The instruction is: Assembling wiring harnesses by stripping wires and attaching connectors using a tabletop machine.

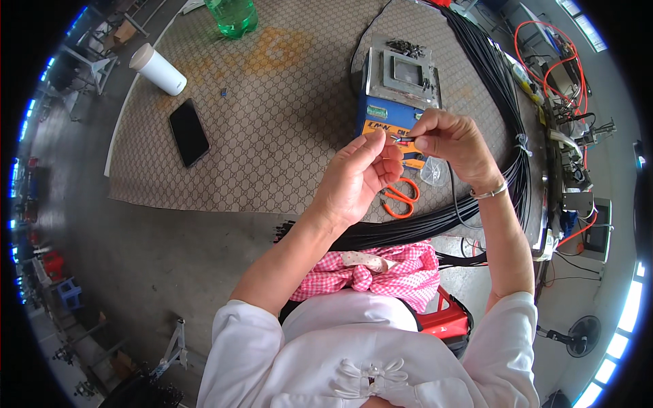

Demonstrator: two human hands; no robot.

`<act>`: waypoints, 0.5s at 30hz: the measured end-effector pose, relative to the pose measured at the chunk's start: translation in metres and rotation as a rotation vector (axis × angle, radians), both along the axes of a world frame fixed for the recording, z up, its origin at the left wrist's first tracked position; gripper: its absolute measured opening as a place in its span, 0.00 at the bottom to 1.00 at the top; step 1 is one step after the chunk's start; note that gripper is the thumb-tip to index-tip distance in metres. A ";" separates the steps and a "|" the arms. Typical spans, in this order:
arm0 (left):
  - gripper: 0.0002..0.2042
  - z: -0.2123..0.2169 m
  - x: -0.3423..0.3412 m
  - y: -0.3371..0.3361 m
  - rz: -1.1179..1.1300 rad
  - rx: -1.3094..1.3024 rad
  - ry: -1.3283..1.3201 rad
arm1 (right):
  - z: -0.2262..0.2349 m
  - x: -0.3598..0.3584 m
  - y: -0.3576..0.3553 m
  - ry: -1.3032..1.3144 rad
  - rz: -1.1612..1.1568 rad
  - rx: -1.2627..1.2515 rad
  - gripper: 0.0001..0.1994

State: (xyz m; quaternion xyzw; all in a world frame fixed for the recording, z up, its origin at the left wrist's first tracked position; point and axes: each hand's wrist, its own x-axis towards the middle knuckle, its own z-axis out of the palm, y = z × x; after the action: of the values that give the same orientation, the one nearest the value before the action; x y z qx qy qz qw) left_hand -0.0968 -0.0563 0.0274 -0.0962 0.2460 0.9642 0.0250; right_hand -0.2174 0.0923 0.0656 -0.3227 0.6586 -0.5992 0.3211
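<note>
mat (272, 136) of woven beige cloth with a repeating pattern covers the grey table (136, 258), and a thick bundle of black cables (503, 102) curves along its right side and back across the near edge. a blue and grey metal machine (398, 85) with a square plate on top sits on the mat, directly behind the raised hands. the left hand (357, 177) is half closed, thumb and forefinger pinched on the end of a thin black wire (403, 140), the other fingers curled. the right hand (449, 139) is closed in the same way, fingertips pressed together on that wire from the other side, so both hands meet just in front of the machine. a black cord (454, 197) hangs below the right wrist. orange-handled scissors (401, 197) lie on the mat under the hands, partly hidden by the left one. a black phone (188, 132), a white cylindrical flask (158, 69) on its side and a green plastic bottle (232, 15) lie well apart to the left.
</note>
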 end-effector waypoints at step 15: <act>0.10 -0.009 0.003 -0.002 0.013 0.017 -0.048 | 0.016 -0.001 -0.005 -0.026 -0.132 0.109 0.06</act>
State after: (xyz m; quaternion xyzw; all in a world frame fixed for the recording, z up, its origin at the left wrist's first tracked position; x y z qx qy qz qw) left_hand -0.0933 -0.0583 0.0183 -0.1208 0.2364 0.9638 0.0254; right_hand -0.2182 0.0876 0.0820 -0.2528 0.7060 -0.5863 0.3064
